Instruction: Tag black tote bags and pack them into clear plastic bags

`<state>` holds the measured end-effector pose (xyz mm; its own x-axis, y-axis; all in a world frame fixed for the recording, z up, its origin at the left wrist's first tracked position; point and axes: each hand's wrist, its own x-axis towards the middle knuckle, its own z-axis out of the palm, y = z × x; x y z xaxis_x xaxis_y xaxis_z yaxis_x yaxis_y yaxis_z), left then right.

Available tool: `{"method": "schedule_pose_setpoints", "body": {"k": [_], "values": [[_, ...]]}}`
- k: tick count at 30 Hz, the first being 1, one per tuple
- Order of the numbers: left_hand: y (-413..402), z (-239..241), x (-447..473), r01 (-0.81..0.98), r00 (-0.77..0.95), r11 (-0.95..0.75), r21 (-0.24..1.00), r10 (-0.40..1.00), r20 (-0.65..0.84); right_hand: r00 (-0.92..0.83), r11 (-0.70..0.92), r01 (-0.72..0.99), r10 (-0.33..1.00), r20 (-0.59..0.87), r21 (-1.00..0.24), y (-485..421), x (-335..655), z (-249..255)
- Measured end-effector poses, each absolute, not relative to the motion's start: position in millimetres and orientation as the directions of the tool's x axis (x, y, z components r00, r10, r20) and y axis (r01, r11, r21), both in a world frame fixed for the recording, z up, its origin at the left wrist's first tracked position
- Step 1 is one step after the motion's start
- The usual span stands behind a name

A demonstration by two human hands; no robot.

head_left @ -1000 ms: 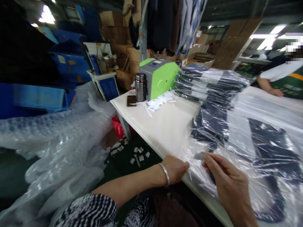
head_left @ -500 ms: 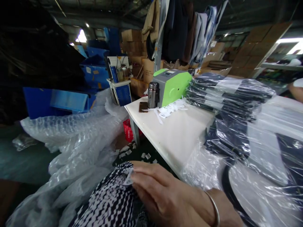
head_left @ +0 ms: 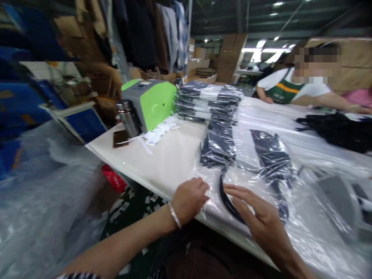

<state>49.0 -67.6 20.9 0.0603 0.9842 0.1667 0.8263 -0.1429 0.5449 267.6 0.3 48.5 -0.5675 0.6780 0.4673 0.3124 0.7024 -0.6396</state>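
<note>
A clear plastic bag (head_left: 252, 170) with a dark garment inside lies flat at the near edge of the white table (head_left: 171, 155). My left hand (head_left: 188, 199), a bangle on its wrist, rests with curled fingers on the bag's near left corner at the table edge. My right hand (head_left: 255, 215) lies flat on the bag, fingers spread and pointing left, just right of the left hand. A dark curved strap shows through the plastic between the two hands.
A stack of bagged dark garments (head_left: 207, 102) stands behind, next to a green and grey machine (head_left: 149, 102), a metal flask (head_left: 127, 118), a phone (head_left: 119, 138) and white paper strips (head_left: 158, 133). A person (head_left: 293, 87) works at the far right. Bubble wrap (head_left: 43, 193) fills the left floor.
The view swung right. My left hand came from my patterned sleeve back onto the bag's corner, and my right hand now presses flat on the bag.
</note>
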Motion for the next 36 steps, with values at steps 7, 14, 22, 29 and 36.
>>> {"method": "schedule_pose_setpoints", "body": {"k": [7, 14, 22, 29, 36], "values": [[-34, -16, 9, 0.465, -0.302, 0.246, 0.850, 0.947, -0.108, -0.501, 0.563, 0.565, 0.815, 0.291, -0.603, 69, 285, 10], [-33, -19, 24, 0.530, -0.242, 0.341, 0.777, 0.938, -0.246, -0.732, 0.686, 0.596, 0.678, 0.069, -0.417, 64, 228, -17], [-51, -3, 22, 0.117, -0.337, 0.277, 0.954, 0.914, -0.224, -0.768, 0.616, 0.402, 0.630, 0.117, -0.678, 28, 239, 17], [-4, 63, 42, 0.061, -0.088, 0.010, 0.998, 0.996, -0.004, -0.572, 0.590, 0.376, 0.754, 0.322, -0.714, 24, 223, 10], [104, 45, 12, 0.652, 0.254, -0.267, 0.710, 0.959, 0.127, -0.323, -0.072, 0.021, 0.944, -0.074, -0.997, 122, 266, 36]]}}
